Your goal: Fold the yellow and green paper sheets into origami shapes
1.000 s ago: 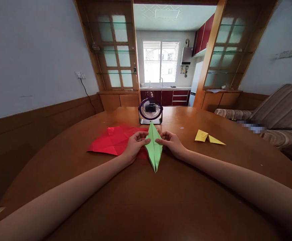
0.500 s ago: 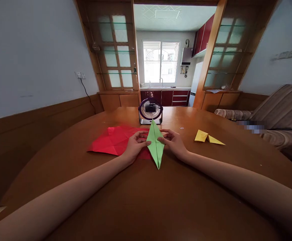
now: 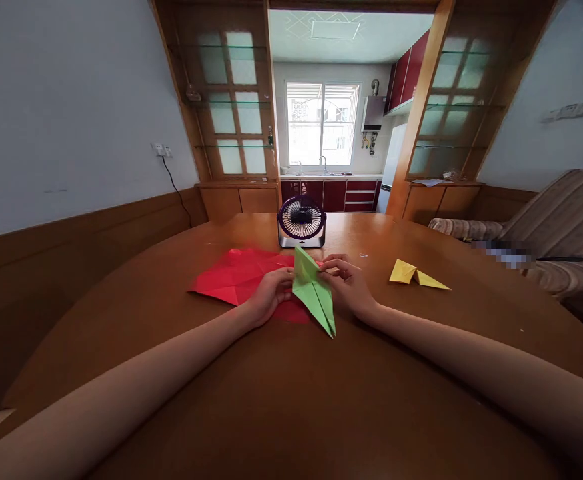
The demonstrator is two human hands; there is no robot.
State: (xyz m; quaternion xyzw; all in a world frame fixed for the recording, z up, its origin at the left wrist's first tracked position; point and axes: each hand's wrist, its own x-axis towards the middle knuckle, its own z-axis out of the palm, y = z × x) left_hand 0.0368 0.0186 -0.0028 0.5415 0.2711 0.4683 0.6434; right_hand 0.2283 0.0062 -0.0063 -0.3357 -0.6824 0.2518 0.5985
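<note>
A folded green paper, long and pointed, is held between both hands above the brown table. My left hand pinches its left edge. My right hand grips its upper right side, fingers curled over the top. The paper's lower point tilts toward the right. Under and left of the hands lies a creased red paper sheet, flat on the table.
A small purple desk fan stands just beyond the hands. A folded yellow paper lies to the right. A striped sofa borders the table's right side. Wooden cabinets and a kitchen doorway lie behind.
The green paper has turned: its lower point swung from straight toward me to the right, and its top dropped. Both hands shifted with it. The red sheet moved slightly to the right.
</note>
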